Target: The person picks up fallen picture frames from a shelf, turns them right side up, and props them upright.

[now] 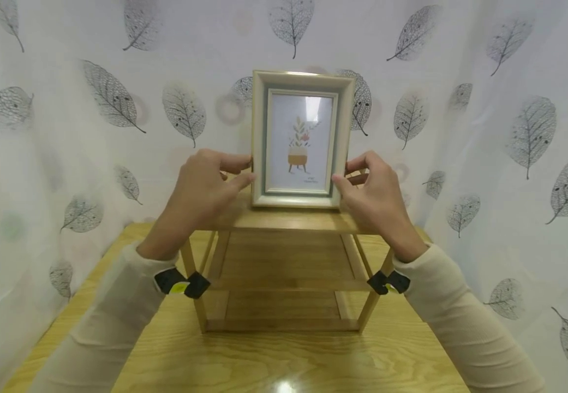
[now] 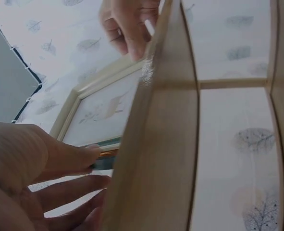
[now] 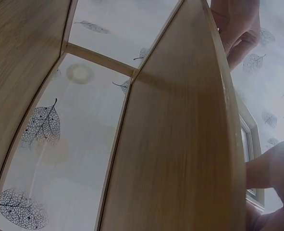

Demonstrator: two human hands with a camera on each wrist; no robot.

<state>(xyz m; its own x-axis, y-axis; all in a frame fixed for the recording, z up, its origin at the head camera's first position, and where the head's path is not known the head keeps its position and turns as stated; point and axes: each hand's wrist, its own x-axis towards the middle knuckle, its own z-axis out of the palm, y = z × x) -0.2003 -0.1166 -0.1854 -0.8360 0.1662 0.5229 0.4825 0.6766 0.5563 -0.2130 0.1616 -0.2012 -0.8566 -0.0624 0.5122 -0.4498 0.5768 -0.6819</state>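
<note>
At the far left, a white curtain (image 1: 33,136) printed with grey skeleton leaves falls past the edge of the table (image 1: 284,360), which is of yellowish wood grain. In front of it, the left sleeve (image 1: 102,311), cream and ribbed, rises from the lower corner to a black wrist band (image 1: 180,282) with a yellow-green patch. Beyond that is the left hand (image 1: 202,183), its thumb and index finger pinching the side of the picture frame (image 1: 299,139) low down; the left wrist view shows its other fingers (image 2: 72,191) spread apart below the thumb. In the middle, the picture frame is upright at the top board of a wooden rack (image 1: 293,221), facing the wearer; whether its full weight rests on the board I cannot tell. It has a pale border, and the picture within shows a potted plant on a legged stand, with a bright reflection near the top. Under it, the rack's two lower shelves lie between slanted legs that stand on the table. Just right of the picture frame, the right hand (image 1: 374,188) grips the opposite side, also low down, between thumb and fingers. Another black band (image 1: 389,282) and the right sleeve (image 1: 455,311) follow, with more leaf-printed curtain beyond.
</note>
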